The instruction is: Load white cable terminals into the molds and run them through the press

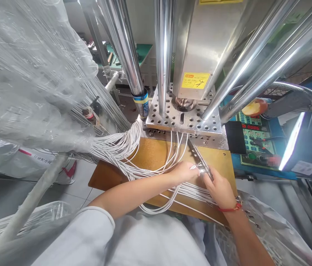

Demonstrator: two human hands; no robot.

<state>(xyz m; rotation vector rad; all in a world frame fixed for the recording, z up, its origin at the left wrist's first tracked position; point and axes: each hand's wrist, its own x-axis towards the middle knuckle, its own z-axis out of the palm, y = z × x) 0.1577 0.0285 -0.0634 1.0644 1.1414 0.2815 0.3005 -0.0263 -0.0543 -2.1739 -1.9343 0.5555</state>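
My left hand (pixel 185 173) is closed in a pinch on the end of a white cable (pixel 194 167), above the brown board. Its fingertips meet a slim metal bar with small notches (pixel 200 159), which points away from me toward the press. My right hand (pixel 220 188) grips the near end of this bar between thumb and fingers; I cannot tell its exact kind. A bundle of white cables (pixel 144 173) runs over the board (pixel 216 157) beneath both forearms. A few cables reach in under the perforated metal plate (pixel 169 122).
Shiny steel columns (pixel 165 55) rise around the press block (pixel 200 51). A blue-wrapped can (pixel 141 105) surrounds one column's foot. To the right stand a control panel (pixel 255 138), a cut apple (pixel 255 107) and a bright lamp (pixel 291 142). Plastic-wrapped cables (pixel 34 74) hang at left.
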